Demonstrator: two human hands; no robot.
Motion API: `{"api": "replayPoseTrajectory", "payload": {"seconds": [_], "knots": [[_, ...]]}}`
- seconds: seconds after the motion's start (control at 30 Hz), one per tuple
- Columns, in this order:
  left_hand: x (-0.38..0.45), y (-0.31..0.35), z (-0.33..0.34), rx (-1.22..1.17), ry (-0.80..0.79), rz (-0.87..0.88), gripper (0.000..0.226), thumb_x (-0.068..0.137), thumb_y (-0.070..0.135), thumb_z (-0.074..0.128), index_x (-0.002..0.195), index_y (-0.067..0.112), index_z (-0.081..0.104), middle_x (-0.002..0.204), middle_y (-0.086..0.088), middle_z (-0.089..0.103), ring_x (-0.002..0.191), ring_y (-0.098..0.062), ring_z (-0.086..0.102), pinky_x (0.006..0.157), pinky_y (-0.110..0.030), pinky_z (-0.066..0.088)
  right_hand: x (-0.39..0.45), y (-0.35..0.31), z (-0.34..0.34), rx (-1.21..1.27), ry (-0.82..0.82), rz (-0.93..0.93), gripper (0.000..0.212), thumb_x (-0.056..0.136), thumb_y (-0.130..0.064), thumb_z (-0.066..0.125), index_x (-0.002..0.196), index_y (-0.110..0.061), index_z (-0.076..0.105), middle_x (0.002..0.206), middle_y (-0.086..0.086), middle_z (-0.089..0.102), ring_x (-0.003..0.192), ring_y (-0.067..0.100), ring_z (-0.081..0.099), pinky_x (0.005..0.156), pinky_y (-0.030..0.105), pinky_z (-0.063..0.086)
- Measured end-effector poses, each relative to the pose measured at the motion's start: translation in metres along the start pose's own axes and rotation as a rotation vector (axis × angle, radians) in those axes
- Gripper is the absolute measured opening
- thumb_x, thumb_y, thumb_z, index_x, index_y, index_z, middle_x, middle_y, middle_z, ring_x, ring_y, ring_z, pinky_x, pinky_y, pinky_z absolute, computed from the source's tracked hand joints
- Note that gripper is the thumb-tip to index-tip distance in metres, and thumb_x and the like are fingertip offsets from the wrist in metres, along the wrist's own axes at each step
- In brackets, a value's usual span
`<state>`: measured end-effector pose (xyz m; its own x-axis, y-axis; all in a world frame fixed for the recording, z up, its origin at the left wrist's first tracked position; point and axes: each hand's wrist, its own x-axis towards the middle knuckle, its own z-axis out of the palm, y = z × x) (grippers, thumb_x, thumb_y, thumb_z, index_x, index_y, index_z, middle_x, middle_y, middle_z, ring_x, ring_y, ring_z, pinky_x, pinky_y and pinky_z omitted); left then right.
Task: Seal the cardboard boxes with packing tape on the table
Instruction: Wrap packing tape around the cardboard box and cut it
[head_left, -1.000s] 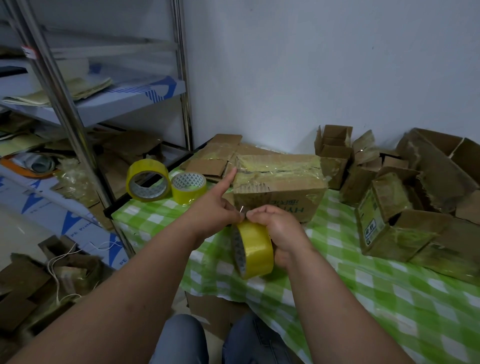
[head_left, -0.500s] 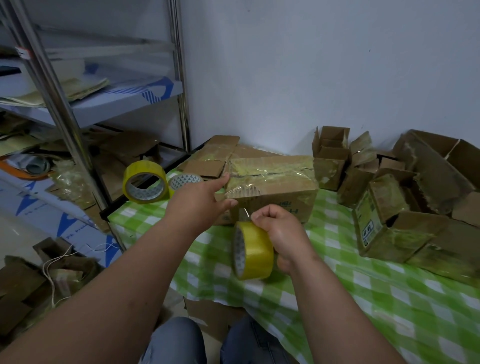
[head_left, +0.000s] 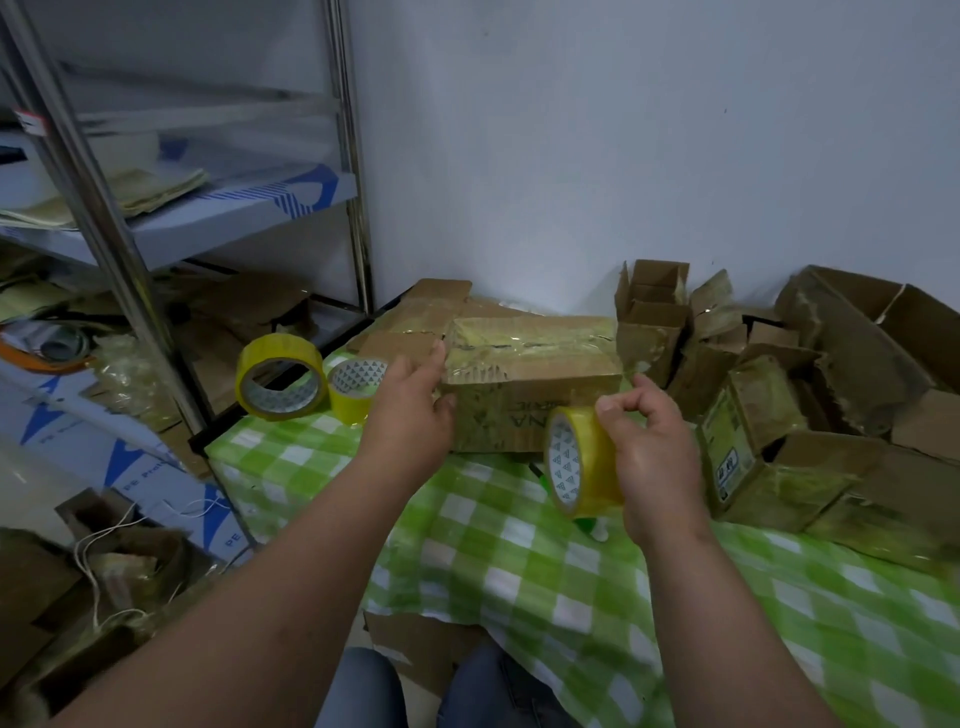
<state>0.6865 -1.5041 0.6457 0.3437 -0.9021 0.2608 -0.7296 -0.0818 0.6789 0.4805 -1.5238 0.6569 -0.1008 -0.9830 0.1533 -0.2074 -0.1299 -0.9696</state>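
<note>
A closed cardboard box (head_left: 535, 364), its top covered in shiny tape, lies on the green checked table (head_left: 519, 561). My left hand (head_left: 410, 410) presses against the box's left end with the fingers stretched along its corner. My right hand (head_left: 649, 452) grips a yellow tape roll (head_left: 576, 460) in front of the box's right half. A clear strip of tape runs from the roll across the box's front face towards my left hand.
Two more yellow tape rolls (head_left: 280, 376) (head_left: 356, 387) stand at the table's left corner. Open and crushed cardboard boxes (head_left: 769, 415) pile up at the right and back. A metal shelf rack (head_left: 119, 270) stands left of the table. Flattened cardboard (head_left: 410, 322) lies behind the box.
My right hand has pulled the roll to the right, away from my left hand, drawing tape out along the box's front. My left hand has moved onto the box's left end.
</note>
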Motion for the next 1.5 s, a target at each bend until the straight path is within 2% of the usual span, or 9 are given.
{"api": "replayPoseTrajectory", "payload": {"seconds": [0.1,0.27,0.47,0.63,0.7,0.8,1.0,1.23,1.5], "knots": [[0.001,0.009,0.003,-0.15,0.012,-0.056,0.057,0.099,0.005,0.046,0.152,0.022,0.032,0.137,0.001,0.042,0.121,-0.016,0.046,0.095,-0.011,0.029,0.003,0.001,0.005,-0.01,-0.082,0.011,0.023,0.094,-0.019,0.063,0.072,-0.017,0.058,0.154,-0.01,0.035,0.141,0.014,0.033,0.111,0.039,0.028],[0.002,0.017,0.002,-0.492,-0.032,-0.21,0.053,0.104,0.003,0.034,0.146,0.035,0.036,0.1,0.022,0.05,0.062,0.014,0.04,0.057,-0.005,0.037,0.001,-0.001,0.009,0.046,-0.08,0.042,0.019,0.095,-0.018,0.062,0.08,-0.007,0.06,0.154,-0.007,0.037,0.134,0.011,0.038,0.094,0.028,0.029],[0.004,0.017,0.01,-0.772,0.083,-0.397,0.054,0.102,0.001,0.034,0.147,0.03,0.041,0.126,0.01,0.049,0.076,0.007,0.047,0.044,-0.001,0.037,0.004,0.002,0.011,0.01,-0.092,0.034,0.023,0.096,-0.017,0.06,0.074,-0.011,0.057,0.145,-0.014,0.042,0.122,0.003,0.036,0.097,0.03,0.03],[0.004,0.022,0.011,-0.797,0.042,-0.476,0.065,0.097,0.0,0.034,0.153,0.033,0.03,0.135,0.009,0.043,0.08,0.001,0.048,0.062,-0.013,0.044,0.009,0.007,0.012,-0.06,-0.088,0.031,0.029,0.094,-0.019,0.063,0.067,-0.016,0.054,0.128,-0.002,0.054,0.123,0.022,0.048,0.104,0.043,0.038],[0.005,0.022,0.013,-0.813,-0.028,-0.489,0.069,0.097,0.011,0.044,0.155,0.035,0.018,0.148,0.006,0.037,0.114,-0.015,0.053,0.093,-0.029,0.043,0.008,0.007,0.014,-0.07,-0.104,0.01,0.026,0.093,-0.017,0.064,0.069,-0.012,0.055,0.122,-0.005,0.054,0.127,0.018,0.046,0.103,0.037,0.037],[0.012,0.023,0.015,-0.849,-0.041,-0.527,0.068,0.093,0.046,0.058,0.152,0.033,0.027,0.154,0.003,0.037,0.135,-0.024,0.042,0.108,-0.045,0.034,0.004,0.006,0.016,-0.073,-0.109,-0.002,0.02,0.092,-0.012,0.064,0.075,-0.002,0.059,0.104,-0.013,0.054,0.133,0.009,0.04,0.092,0.022,0.03],[0.019,0.031,0.008,-0.731,0.084,-0.545,0.051,0.1,0.045,0.048,0.143,0.018,0.046,0.135,0.001,0.05,0.121,-0.022,0.049,0.094,-0.037,0.043,-0.005,0.001,0.018,-0.007,-0.165,0.025,0.019,0.094,-0.012,0.062,0.078,-0.002,0.059,0.153,0.002,0.04,0.144,0.014,0.03,0.094,0.018,0.024],[0.032,0.027,-0.029,-0.913,0.181,-0.538,0.012,0.098,0.025,0.055,0.095,0.025,0.067,0.101,-0.003,0.068,0.088,-0.018,0.064,0.063,-0.03,0.052,-0.002,0.003,-0.013,0.475,-0.27,0.124,0.024,0.082,-0.004,0.064,0.062,-0.016,0.06,0.125,0.009,0.067,0.115,0.018,0.064,0.093,0.044,0.049],[0.052,0.031,-0.061,-0.777,0.015,-0.354,0.017,0.098,0.017,0.054,0.094,0.02,0.07,0.104,-0.006,0.068,0.09,-0.016,0.062,0.08,-0.031,0.05,0.007,-0.001,-0.032,0.599,-0.378,0.229,0.014,0.066,-0.009,0.073,0.064,-0.013,0.06,0.136,0.002,0.059,0.117,0.022,0.062,0.096,0.051,0.047]]}}
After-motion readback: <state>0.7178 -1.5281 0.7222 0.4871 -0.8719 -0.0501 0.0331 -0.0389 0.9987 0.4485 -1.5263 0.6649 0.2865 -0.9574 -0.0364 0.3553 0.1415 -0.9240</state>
